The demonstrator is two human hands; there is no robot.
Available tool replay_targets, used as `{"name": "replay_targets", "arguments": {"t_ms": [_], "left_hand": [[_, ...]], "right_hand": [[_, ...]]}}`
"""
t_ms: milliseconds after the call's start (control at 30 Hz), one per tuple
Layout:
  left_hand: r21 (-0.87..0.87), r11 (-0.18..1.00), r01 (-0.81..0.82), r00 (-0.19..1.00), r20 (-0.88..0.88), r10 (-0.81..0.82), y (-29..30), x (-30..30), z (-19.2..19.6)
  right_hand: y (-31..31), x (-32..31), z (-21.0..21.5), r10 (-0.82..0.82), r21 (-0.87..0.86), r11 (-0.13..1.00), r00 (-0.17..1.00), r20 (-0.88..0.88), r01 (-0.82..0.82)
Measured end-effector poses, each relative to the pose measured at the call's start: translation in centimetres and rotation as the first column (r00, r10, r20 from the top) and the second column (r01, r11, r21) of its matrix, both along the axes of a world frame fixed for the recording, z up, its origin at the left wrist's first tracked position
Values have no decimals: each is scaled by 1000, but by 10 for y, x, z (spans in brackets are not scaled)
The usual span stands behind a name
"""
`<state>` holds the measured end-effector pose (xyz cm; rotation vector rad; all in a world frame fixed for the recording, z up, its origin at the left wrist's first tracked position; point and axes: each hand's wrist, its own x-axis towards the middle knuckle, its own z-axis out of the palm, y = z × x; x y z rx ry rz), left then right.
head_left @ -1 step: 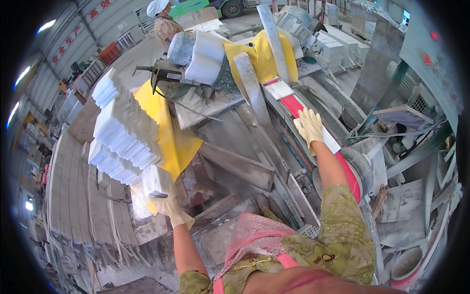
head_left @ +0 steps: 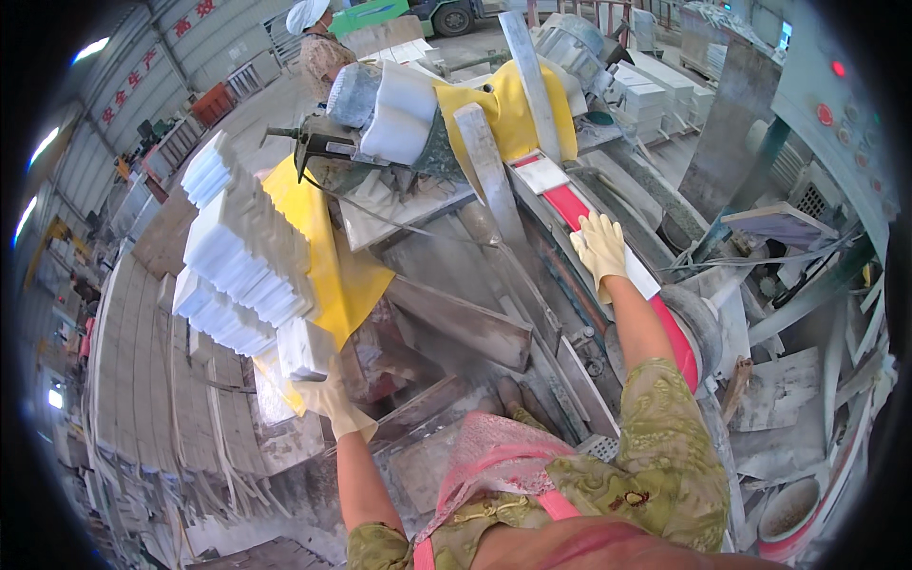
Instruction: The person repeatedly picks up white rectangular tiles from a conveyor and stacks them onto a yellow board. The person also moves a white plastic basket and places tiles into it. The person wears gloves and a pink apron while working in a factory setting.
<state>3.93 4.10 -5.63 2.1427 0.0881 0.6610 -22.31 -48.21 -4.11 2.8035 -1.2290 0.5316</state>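
Note:
My left hand (head_left: 332,397), in a cream glove, is at the near end of a long row of white stone tiles (head_left: 242,237). It grips a small block of white tiles (head_left: 304,350) there, and its fingers are partly hidden by them. Over the red conveyor belt (head_left: 567,205), my right hand (head_left: 598,249), also gloved, lies flat with fingers stretched forward. It presses on a white tile (head_left: 642,274) that shows beside the palm. Farther along the same belt lies another white tile (head_left: 542,175).
Yellow sheeting (head_left: 328,266) lies beside the stacked tiles. Upright slats (head_left: 489,171) and a white-covered motor (head_left: 397,112) stand ahead. Loose boards (head_left: 461,318) lie between my hands. A control panel (head_left: 841,123) rises at right. Another person (head_left: 323,57) stands far left.

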Motion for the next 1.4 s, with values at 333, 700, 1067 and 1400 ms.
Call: {"name": "replay_targets", "arguments": {"t_ms": [333, 700, 1067, 1400], "left_hand": [[46, 998, 33, 998, -50, -31, -3, -4, 10], [-25, 1000, 0, 998, -60, -1, -7, -6, 13], [56, 998, -7, 994, -108, 13, -6, -4, 9], [35, 999, -4, 992, -125, 8, -4, 4, 2]], "right_hand": [[-1, -2, 17, -205, 47, 976, 973, -106, 211], [17, -5, 7, 42, -73, 997, 998, 51, -38], [12, -178, 62, 419, 416, 835, 906, -57, -360], [77, -165, 26, 101, -261, 945, 937, -334, -196]]}}
